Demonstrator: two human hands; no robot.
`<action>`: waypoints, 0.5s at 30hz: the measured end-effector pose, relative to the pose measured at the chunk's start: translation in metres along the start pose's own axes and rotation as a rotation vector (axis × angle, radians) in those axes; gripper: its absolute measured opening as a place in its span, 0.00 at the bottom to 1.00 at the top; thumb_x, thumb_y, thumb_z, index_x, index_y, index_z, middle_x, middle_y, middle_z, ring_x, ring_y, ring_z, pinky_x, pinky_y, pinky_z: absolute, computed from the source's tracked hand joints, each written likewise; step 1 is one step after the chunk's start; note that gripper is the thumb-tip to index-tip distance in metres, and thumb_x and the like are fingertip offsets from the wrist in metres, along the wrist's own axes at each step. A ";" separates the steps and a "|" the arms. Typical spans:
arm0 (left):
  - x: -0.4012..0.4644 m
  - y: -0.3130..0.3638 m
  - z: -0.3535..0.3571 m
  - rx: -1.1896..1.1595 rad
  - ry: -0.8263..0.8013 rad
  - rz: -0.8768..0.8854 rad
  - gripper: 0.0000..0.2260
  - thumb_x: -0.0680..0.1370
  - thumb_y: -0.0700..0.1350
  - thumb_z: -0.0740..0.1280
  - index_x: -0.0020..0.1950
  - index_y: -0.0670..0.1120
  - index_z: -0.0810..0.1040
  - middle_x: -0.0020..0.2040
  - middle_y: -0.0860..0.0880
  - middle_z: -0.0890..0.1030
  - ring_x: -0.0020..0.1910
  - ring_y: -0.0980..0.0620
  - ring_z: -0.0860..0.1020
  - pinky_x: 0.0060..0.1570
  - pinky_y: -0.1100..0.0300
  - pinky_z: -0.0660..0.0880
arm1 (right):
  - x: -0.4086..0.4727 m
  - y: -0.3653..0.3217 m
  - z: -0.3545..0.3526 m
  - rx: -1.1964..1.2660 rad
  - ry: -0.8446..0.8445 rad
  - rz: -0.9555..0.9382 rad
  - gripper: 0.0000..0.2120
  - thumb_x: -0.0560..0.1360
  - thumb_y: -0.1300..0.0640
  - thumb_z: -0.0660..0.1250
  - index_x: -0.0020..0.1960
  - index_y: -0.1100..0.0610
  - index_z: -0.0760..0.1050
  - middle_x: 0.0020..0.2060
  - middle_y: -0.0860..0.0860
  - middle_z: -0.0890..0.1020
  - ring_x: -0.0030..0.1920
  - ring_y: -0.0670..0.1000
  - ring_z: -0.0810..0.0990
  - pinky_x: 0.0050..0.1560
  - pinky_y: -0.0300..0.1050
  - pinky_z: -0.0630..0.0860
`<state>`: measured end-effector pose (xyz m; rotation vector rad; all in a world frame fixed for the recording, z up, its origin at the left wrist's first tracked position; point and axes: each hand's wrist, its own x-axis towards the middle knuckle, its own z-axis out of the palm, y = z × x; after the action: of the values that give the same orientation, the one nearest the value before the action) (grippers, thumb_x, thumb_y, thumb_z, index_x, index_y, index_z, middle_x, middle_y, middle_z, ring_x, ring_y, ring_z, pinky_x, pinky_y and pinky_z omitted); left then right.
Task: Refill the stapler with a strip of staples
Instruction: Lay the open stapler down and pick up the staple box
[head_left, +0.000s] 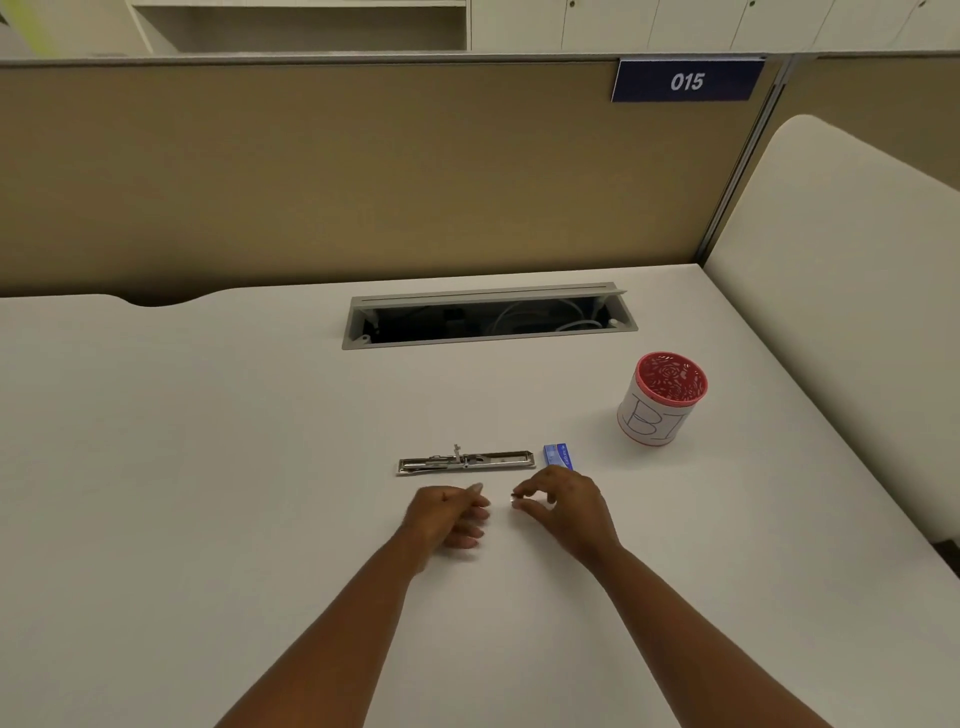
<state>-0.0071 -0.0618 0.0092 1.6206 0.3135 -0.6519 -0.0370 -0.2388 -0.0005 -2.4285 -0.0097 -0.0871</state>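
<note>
A silver stapler (465, 462) lies opened out flat on the white desk (208, 467), its long metal channel facing up. Just right of it sits a small blue staple box (557, 455), partly hidden by my right hand. My left hand (447, 517) hovers just in front of the stapler with loosely curled fingers and nothing in it. My right hand (563, 506) is in front of the box, its thumb and forefinger nearly pinched together. A pale spot shows at those fingertips; it could be a nail or a small strip.
A red-rimmed white pen cup (660, 400) with handwritten letters stands at the right. An open cable tray (488, 317) is sunk into the desk behind the stapler. A tan partition (363, 182) closes the back, and a cream panel (841, 312) the right side.
</note>
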 end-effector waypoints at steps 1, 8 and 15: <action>-0.001 0.001 0.002 -0.032 -0.062 -0.038 0.11 0.75 0.49 0.67 0.41 0.42 0.82 0.34 0.47 0.83 0.26 0.54 0.81 0.25 0.64 0.77 | 0.000 -0.003 0.001 0.003 0.012 -0.011 0.06 0.69 0.50 0.71 0.45 0.49 0.82 0.44 0.46 0.84 0.37 0.40 0.72 0.40 0.36 0.70; 0.000 0.005 0.008 -0.100 -0.107 -0.013 0.05 0.75 0.38 0.67 0.43 0.39 0.82 0.31 0.49 0.84 0.29 0.56 0.82 0.30 0.64 0.80 | 0.005 -0.008 0.006 0.027 -0.013 -0.046 0.07 0.70 0.50 0.70 0.46 0.50 0.82 0.44 0.48 0.84 0.37 0.42 0.71 0.38 0.36 0.69; 0.000 0.007 0.006 -0.083 -0.102 -0.062 0.03 0.73 0.39 0.69 0.40 0.41 0.82 0.30 0.49 0.84 0.28 0.54 0.82 0.29 0.63 0.80 | 0.006 -0.008 0.010 -0.084 -0.069 -0.069 0.07 0.72 0.49 0.67 0.47 0.48 0.81 0.46 0.46 0.83 0.47 0.45 0.78 0.42 0.40 0.71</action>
<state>-0.0046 -0.0685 0.0153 1.4981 0.3127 -0.7569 -0.0308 -0.2263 -0.0023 -2.5145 -0.1230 -0.0348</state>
